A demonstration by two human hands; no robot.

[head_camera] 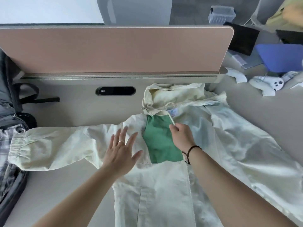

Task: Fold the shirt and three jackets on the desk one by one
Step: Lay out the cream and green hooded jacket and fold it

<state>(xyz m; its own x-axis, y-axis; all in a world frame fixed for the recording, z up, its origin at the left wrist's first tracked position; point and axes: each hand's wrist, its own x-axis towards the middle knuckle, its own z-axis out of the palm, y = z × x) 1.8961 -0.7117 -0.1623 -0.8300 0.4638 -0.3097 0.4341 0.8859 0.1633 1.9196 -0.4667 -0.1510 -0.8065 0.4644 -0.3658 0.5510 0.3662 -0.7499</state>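
The jacket (164, 194) runs near-to-far; the right hand (182, 136) pinches its zipper edge, the left hand (121, 151) flat, fingers spread, beside it.

Pink divider panel (114, 49) backs the desk (73, 112) (grey carpet beyond)

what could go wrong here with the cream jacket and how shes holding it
1. The right hand pinches only the zipper edge of the cream jacket near the collar, so pulling may drag and bunch the fabric rather than flatten it.
2. The left hand is open and flat over the chest, perhaps too lightly to anchor it.
3. The left sleeve stretches toward the plaid garment and could snag or drag it when folded in.
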